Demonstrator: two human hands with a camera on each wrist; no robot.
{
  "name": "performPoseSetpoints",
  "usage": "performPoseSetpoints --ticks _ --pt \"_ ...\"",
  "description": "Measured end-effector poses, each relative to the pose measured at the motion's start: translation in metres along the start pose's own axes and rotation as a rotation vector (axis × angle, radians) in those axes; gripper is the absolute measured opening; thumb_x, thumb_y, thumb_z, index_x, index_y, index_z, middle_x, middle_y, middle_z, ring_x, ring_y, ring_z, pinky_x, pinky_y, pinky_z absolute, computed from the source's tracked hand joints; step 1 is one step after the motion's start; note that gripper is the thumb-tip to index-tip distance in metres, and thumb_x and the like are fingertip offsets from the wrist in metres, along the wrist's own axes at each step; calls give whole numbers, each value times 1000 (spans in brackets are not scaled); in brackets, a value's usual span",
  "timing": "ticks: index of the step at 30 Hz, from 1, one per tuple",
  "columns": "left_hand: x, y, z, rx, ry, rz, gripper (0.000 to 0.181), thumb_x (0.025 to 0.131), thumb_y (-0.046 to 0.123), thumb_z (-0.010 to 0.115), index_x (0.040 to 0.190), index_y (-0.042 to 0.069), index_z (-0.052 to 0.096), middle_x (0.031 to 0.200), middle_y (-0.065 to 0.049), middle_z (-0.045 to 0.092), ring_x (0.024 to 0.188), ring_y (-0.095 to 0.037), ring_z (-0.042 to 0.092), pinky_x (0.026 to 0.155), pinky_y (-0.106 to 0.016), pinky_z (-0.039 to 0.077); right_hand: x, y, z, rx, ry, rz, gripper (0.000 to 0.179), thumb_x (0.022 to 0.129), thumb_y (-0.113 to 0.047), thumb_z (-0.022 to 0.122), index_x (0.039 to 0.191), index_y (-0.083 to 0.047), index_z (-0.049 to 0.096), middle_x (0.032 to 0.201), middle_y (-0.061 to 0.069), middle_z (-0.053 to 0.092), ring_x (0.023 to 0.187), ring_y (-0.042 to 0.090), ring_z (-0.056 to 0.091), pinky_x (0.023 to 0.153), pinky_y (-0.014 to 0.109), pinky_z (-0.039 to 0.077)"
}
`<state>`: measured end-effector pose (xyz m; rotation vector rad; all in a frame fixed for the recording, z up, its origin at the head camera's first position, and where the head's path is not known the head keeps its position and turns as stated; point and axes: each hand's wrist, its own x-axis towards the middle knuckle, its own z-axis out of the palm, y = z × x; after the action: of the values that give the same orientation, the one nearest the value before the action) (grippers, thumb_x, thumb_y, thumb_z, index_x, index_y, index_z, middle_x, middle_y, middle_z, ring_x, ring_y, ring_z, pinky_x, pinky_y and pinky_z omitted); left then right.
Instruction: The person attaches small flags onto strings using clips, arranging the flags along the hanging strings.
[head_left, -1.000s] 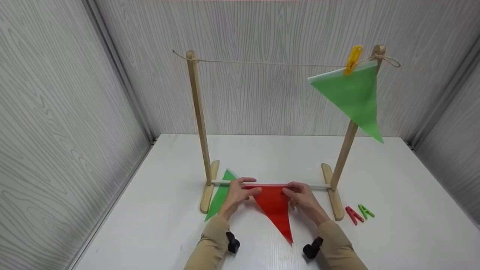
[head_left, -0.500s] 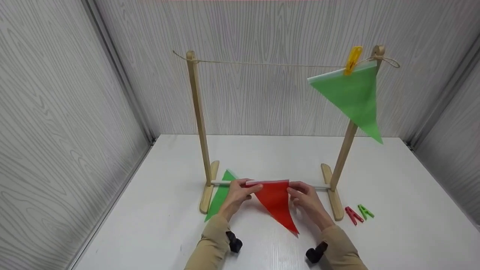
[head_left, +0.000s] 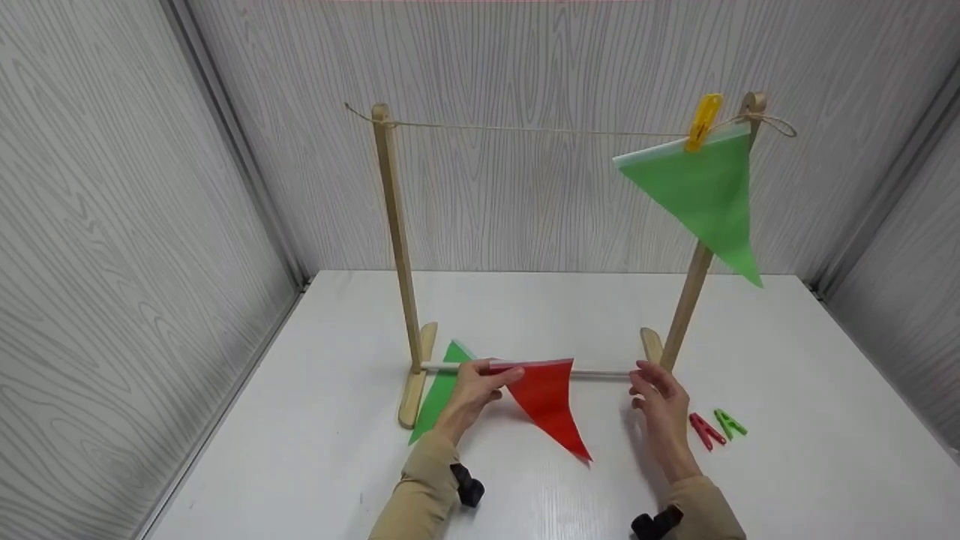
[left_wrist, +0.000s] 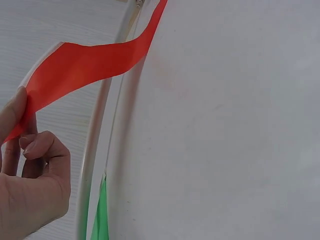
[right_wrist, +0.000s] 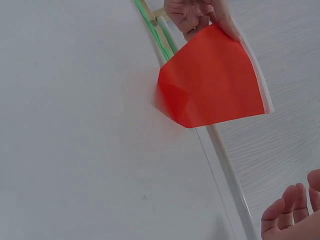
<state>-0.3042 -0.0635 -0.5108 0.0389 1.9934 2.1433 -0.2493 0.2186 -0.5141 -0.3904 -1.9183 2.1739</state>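
Note:
My left hand [head_left: 480,386] pinches the top left corner of a red triangular flag [head_left: 546,401] just above the white table [head_left: 810,420]; in the left wrist view the thumb and fingers [left_wrist: 30,145] hold the red flag [left_wrist: 95,62]. My right hand [head_left: 660,401] hovers open to the flag's right, holding nothing, near the right post's foot [head_left: 651,346]. In the right wrist view the red flag [right_wrist: 212,85] hangs from the left hand [right_wrist: 197,15], and the right fingertips [right_wrist: 287,215] show at the lower edge. A second green flag [head_left: 439,390] lies flat under the left hand.
A wooden stand [head_left: 394,225] carries a string [head_left: 540,130] between two posts; a yellow clothespin [head_left: 703,120] holds a green flag [head_left: 705,195] at its right end. A white rod [head_left: 600,373] joins the feet. Red [head_left: 705,430] and green [head_left: 729,423] clothespins lie to the right.
My right hand has let go of the red flag and moved right toward the post's foot. The flag now hangs from my left hand alone, slightly raised.

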Motion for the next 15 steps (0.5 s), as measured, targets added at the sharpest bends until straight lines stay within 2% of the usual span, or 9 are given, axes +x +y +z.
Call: performPoseSetpoints --ticks 7,12,15 --pt "0 -1 1 -3 3 -9 30 86 27 81 102 3 75 82 5 71 83 -17 56 68 -26 48 -4 -1 -17 34 126 -15 38 103 -18 57 139 -7 49 105 -14 58 90 5 57 77 17 52" --pt "1 -2 1 -7 10 -7 33 87 28 80 106 2 73 84 5 71 84 -18 54 67 -25 47 -4 -2 -31 17 191 -51 34 101 -18 60 134 -9 53 106 -11 59 91 7 60 73 15 52" --pt "1 -2 0 -11 14 -6 35 87 29 80 108 2 73 85 4 71 84 -18 54 67 -25 47 -3 -2 -43 62 230 -59 24 101 -14 59 126 -13 58 101 -12 61 87 6 60 68 15 51"
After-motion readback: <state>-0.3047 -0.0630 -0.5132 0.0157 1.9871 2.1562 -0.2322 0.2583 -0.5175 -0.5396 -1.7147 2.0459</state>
